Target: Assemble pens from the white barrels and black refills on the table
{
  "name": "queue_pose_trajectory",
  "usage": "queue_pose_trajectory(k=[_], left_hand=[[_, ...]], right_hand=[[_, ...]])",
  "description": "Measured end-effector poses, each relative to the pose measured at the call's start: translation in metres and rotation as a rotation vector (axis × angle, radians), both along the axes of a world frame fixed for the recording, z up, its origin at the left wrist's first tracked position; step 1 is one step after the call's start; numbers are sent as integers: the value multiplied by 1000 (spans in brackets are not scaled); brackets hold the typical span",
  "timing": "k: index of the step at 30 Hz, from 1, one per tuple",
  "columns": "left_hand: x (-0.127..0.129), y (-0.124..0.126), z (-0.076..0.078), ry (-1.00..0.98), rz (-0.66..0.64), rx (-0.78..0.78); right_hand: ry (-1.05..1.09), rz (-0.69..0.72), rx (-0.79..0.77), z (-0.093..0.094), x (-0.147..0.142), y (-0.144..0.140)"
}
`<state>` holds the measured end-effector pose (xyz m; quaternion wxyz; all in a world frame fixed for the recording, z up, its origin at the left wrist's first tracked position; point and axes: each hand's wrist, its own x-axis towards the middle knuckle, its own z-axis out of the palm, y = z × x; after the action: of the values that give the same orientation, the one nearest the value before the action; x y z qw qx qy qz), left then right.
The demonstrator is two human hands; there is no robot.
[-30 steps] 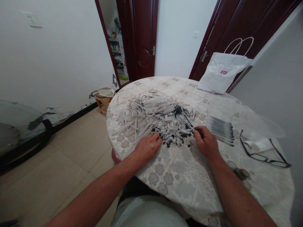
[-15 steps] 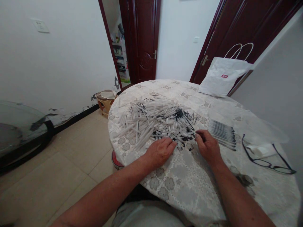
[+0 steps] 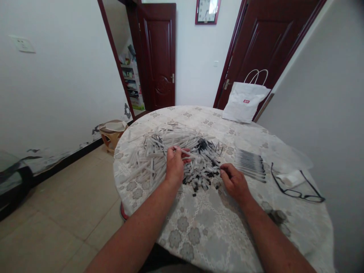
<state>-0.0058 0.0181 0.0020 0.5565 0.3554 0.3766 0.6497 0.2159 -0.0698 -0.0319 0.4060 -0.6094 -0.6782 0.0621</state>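
Tablecloth (image 3: 216,227) bare; right hand (image 3: 233,182) hides its pinch (blurred).

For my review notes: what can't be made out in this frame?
- Left hand: holds a white tube; its lower end is hidden by the fingers.
- Right hand: fingertips curl under, so any part pinched is hidden.
- Black bits: too small to identify.
- Bag logo: too small to read.
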Motion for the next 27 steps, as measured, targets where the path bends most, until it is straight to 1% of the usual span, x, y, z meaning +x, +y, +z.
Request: queue_pose_trajectory(k=[4,9,15,21,27], left_hand=[[-2,8,-6,-108,2,-2],[-11,11,-8,-162,1,46],[-12,11,-10,-143,-23,84],[-10,8,-8,-133,-43,89],[-9,5,-9,-79,-94,129]], right_hand=[[-3,10,8,1,1,0],[-38,44,-3,4,-1,0],[-73,61,-25,3,-2,1],[-98,53,-17,-1,0,3],[-109,49,-13,-1,0,4]])
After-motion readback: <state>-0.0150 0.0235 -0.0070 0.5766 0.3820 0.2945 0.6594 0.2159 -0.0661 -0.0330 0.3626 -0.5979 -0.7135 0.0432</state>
